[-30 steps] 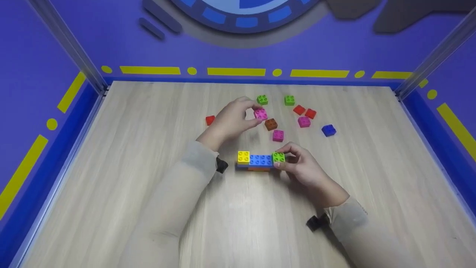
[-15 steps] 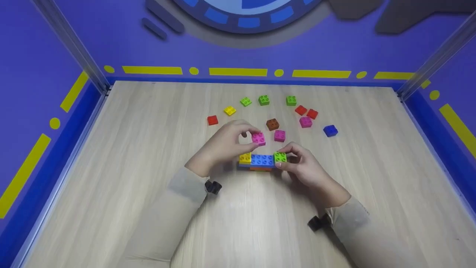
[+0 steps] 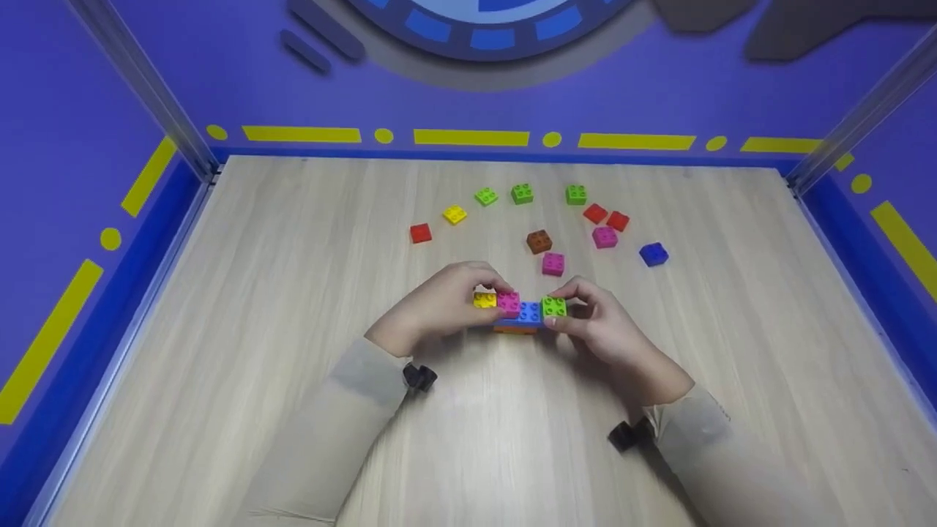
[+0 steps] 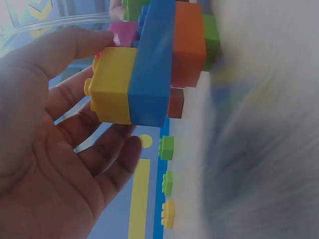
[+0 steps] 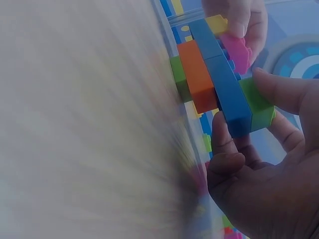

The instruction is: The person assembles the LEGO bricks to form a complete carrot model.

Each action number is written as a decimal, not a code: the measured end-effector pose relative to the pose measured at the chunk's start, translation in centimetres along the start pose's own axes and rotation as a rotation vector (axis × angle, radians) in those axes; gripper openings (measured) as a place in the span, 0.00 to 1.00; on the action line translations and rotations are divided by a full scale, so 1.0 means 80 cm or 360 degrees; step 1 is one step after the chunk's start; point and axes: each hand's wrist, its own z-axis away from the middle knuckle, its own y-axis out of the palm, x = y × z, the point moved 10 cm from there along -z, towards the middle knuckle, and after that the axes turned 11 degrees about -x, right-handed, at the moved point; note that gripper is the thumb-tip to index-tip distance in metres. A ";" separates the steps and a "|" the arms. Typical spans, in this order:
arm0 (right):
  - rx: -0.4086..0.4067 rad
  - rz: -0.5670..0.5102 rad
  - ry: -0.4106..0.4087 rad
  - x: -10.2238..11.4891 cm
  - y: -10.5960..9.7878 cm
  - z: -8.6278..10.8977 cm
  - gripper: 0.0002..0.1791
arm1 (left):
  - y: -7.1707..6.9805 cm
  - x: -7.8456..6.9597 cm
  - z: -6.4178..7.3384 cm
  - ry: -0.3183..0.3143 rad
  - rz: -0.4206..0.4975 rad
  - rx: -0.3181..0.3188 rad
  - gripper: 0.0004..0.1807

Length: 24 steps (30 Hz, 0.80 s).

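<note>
A stack of toy building bricks stands between the hands. In the right wrist view, a green brick (image 5: 180,79) is lowest, then an orange brick (image 5: 198,77), then a long blue layer (image 5: 228,97). On the blue layer sit a yellow brick (image 4: 114,85) at the left end and a bright green brick (image 3: 554,307) at the right end. My left hand (image 3: 446,301) pinches a pink brick (image 3: 508,304) over the blue studs beside the yellow one; whether it is fully seated I cannot tell. My right hand (image 3: 604,329) grips the bright green end, thumb in front.
Loose bricks lie behind the stack: pink (image 3: 553,264), brown (image 3: 539,241), another pink (image 3: 605,237), dark blue (image 3: 654,254), two red ones (image 3: 618,220), several green (image 3: 522,193), yellow (image 3: 454,214) and a red one (image 3: 421,233). Purple panels (image 3: 468,102) border the wooden table (image 3: 293,219).
My left hand has brought the pink brick from among the loose bricks toward me and down onto the blue layer. The right hand has stayed on the stack's green end.
</note>
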 end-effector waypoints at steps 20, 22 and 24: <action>0.0006 0.0010 -0.0041 0.001 0.004 -0.001 0.15 | 0.009 0.009 0.010 -0.0289 0.0108 -0.0025 0.08; 0.0008 0.0004 -0.0043 0.001 0.004 -0.001 0.16 | 0.009 0.008 0.010 -0.0305 0.0097 -0.0024 0.07; 0.0010 -0.0004 -0.0042 0.001 0.003 -0.001 0.16 | 0.010 0.006 0.010 -0.0324 0.0084 -0.0022 0.07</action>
